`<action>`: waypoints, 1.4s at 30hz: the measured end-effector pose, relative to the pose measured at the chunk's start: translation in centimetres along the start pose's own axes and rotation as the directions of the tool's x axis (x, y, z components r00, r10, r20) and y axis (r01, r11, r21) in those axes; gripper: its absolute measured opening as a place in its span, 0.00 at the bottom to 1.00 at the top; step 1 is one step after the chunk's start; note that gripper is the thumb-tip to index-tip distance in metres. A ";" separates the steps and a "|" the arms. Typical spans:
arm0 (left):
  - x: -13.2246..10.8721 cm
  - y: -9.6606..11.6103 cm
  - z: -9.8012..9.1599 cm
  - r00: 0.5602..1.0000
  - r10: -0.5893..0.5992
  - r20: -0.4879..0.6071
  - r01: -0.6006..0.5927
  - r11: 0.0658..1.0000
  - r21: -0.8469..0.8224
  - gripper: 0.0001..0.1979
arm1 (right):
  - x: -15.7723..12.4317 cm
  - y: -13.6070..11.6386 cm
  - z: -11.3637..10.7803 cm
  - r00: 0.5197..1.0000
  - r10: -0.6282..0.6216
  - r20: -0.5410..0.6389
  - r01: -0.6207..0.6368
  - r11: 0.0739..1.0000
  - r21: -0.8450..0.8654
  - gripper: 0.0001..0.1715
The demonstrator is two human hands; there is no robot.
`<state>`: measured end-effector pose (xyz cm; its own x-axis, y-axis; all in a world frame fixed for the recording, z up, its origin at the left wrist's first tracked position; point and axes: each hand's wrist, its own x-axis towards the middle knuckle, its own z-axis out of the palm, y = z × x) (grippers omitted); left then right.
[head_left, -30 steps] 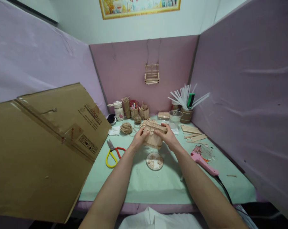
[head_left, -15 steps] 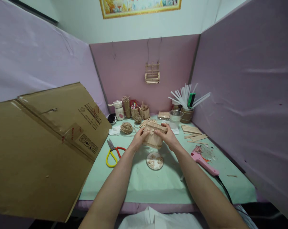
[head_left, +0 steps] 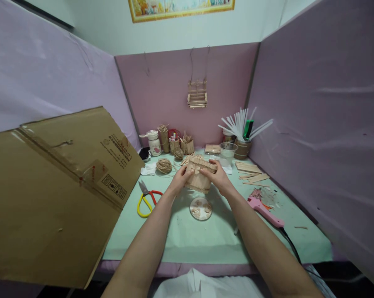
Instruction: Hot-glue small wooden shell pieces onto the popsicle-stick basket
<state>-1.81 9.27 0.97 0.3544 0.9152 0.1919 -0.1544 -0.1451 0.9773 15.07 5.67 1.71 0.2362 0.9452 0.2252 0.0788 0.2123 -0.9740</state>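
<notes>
One big sheet of cardboard (head_left: 50, 215) leans in nearest on my left, its dark printed characters too small to read above a row of four boxed handling symbols (head_left: 114, 186); the red print on its tape is just as hard to make out. In front of me on the mint-green tabletop (head_left: 187, 248) lies a shallow round dish (head_left: 201, 219) with thin, pale wood bits (head_left: 196, 211) in it. A pink hot-glue gun (head_left: 266, 212) rests to the right, cord end toward me, and scissors (head_left: 146, 192) with one yellow and one red handle lie to the left, blades pointing away.

Just beyond the dish, my left hand (head_left: 179, 180) and right hand (head_left: 219, 178) grasp a small wooden craft box (head_left: 199, 183) between them, fingers closed on its two sides. Its face with the petal-shaped ornament (head_left: 196, 169) is turned to me; its long axis follows the scalloped top edge, running left to right and dipping rightward.

Past it are a ball of twine (head_left: 164, 166) and, rightward, flat wood strips (head_left: 249, 174). Along the back stand a white bottle (head_left: 154, 145) with a reddish motif, a cup of pens (head_left: 175, 147), a stick-sided cup (head_left: 187, 147) full of wooden sticks (head_left: 187, 138), a clear plastic cup (head_left: 228, 154) whose pale contents I cannot identify, and a brown pot (head_left: 242, 151) packed with white glue sticks (head_left: 236, 126). Farther still, a slatted wooden miniature (head_left: 197, 99) hangs against the pink partition (head_left: 162, 91), below a gold-framed picture (head_left: 182, 17).
</notes>
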 end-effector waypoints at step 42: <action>-1.3 1.4 0.1 0.979 -0.077 0.190 0.081 0.997 -0.015 0.49 | 0.5 -0.2 -1.2 1.000 -0.026 0.015 0.025 1.000 0.013 0.53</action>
<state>-2.36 7.85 2.08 0.5343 0.8352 0.1301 -0.1392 -0.0648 0.9881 16.31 5.81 2.04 0.2192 0.9432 0.2497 0.0725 0.2394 -0.9682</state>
